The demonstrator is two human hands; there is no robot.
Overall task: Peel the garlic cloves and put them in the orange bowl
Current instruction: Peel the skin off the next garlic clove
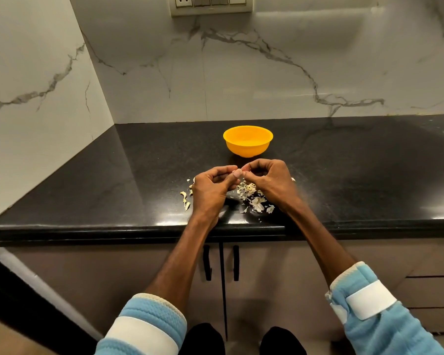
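An orange bowl [248,140] stands on the black counter, just beyond my hands. My left hand [212,190] and my right hand [269,181] meet in front of it, fingertips pinched together on a small pale garlic clove [237,172]. Most of the clove is hidden by my fingers. Under and between my hands lies a heap of dry garlic peels [253,198]. A few more peel scraps [185,199] lie to the left of my left hand. The bowl's inside shows nothing that I can make out.
The black counter [113,180] ends at a front edge just below my wrists. A marble wall closes the back and the left side. Cabinet doors with black handles [222,262] sit beneath the counter. A switch plate [210,5] is high on the wall.
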